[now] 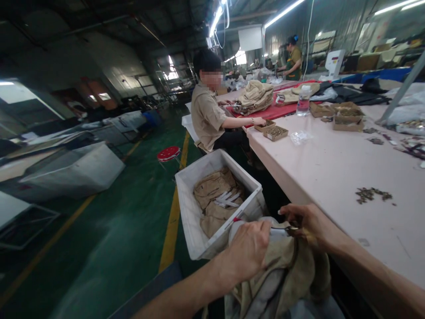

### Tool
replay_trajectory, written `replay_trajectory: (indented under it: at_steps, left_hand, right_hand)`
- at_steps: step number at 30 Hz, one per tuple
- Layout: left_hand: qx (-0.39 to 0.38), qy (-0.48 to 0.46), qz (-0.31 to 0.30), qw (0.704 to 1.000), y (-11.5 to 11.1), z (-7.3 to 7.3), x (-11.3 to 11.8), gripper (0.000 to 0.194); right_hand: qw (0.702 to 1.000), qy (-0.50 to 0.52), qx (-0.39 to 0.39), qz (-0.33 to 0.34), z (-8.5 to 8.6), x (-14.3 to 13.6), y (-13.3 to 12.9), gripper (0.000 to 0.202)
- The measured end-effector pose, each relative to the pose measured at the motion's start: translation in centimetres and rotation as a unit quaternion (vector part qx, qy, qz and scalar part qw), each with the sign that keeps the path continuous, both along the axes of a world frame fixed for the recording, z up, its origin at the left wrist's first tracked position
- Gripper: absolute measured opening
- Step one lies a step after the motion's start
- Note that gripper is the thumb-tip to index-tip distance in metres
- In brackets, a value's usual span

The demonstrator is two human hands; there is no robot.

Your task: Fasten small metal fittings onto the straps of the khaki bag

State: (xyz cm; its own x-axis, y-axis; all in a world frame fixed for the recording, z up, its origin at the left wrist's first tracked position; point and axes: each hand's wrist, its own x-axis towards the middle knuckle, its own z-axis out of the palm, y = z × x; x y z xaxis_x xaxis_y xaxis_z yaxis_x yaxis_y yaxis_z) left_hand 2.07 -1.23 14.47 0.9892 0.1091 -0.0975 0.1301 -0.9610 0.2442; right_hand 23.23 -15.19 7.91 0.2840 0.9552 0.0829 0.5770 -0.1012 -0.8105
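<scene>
A khaki garment (282,270) hangs bunched at the bottom of the head view, beside the table's edge. My left hand (250,246) is closed on its upper edge, near a pale strip. To the right, my right hand (303,223) pinches the same edge, where a small shiny piece shows between the fingers; its shape is too blurred to tell. Just beyond my hands stands a white plastic bin (191,221) with folded khaki garments (215,186) and white tags inside. Small metal pieces (372,194) lie in a loose pile on the pale table (318,164).
A seated person (206,108) reaches toward small boxes of metal pieces (277,133) at the table's far edge. Near them are a clear bottle (303,102) and more boxes (348,116). A red stool (168,153) stands on the green floor, left of the bin.
</scene>
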Motion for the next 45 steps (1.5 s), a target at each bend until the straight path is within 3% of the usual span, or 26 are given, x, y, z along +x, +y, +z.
replay_trajectory:
  at_steps: [6, 8, 11, 16, 20, 25, 29, 32, 36, 39, 42, 45]
  left_hand:
    - [0.014, 0.003, 0.056, 0.998, 1.9, -1.6, -0.8, 0.037]
    - [0.005, 0.002, 0.07, 0.998, 2.4, -2.5, -0.9, 0.035]
    - [-0.012, -0.03, 0.109, 0.994, 2.6, -3.7, -0.6, 0.049]
    - [-0.103, -0.163, 0.141, 0.971, 1.5, -4.9, 0.7, 0.064]
    - [-0.198, -0.178, 0.119, 0.956, 0.0, -5.1, 2.0, 0.062]
    - [-0.373, -0.166, 0.147, 0.901, -1.1, -5.6, 3.5, 0.023]
    - [-0.537, -0.122, 0.126, 0.825, -1.0, -6.6, 4.2, 0.042]
    - [-0.555, -0.112, 0.085, 0.82, -1.1, -7.1, 4.7, 0.046]
    - [-0.548, -0.103, 0.077, 0.827, -1.0, -7.6, 5.5, 0.038]
    - [-0.598, -0.078, 0.079, 0.794, -0.7, -8.0, 5.9, 0.038]
    - [-0.637, -0.055, 0.102, 0.762, -0.9, -8.0, 6.0, 0.04]
    - [-0.64, -0.054, 0.121, 0.757, -1.1, -8.0, 5.7, 0.044]
  right_hand:
    - [0.996, 0.081, -0.005, -0.022, -1.3, 1.3, -0.8, 0.036]
    - [0.994, 0.103, 0.013, 0.014, -1.2, 1.5, -0.8, 0.035]
    - [0.991, 0.115, 0.022, 0.071, -1.0, 1.9, -0.7, 0.032]
    - [0.984, 0.147, -0.016, 0.102, -0.8, 2.6, -0.7, 0.035]
    - [0.966, 0.206, -0.063, 0.14, -0.8, 2.7, -0.5, 0.041]
    - [0.912, 0.345, -0.119, 0.19, -1.8, 2.9, -0.7, 0.043]
    - [0.843, 0.478, -0.149, 0.194, -3.2, 3.4, -1.5, 0.037]
    - [0.832, 0.5, -0.153, 0.187, -3.6, 3.8, -2.1, 0.037]
    - [0.876, 0.442, -0.124, 0.151, -3.3, 4.6, -2.9, 0.04]
    - [0.938, 0.326, -0.08, 0.086, -2.8, 6.1, -3.8, 0.048]
    - [0.982, 0.171, -0.041, -0.068, -2.7, 9.4, -5.8, 0.057]
    - [0.967, 0.059, -0.044, -0.243, -3.2, 14.8, -9.0, 0.05]
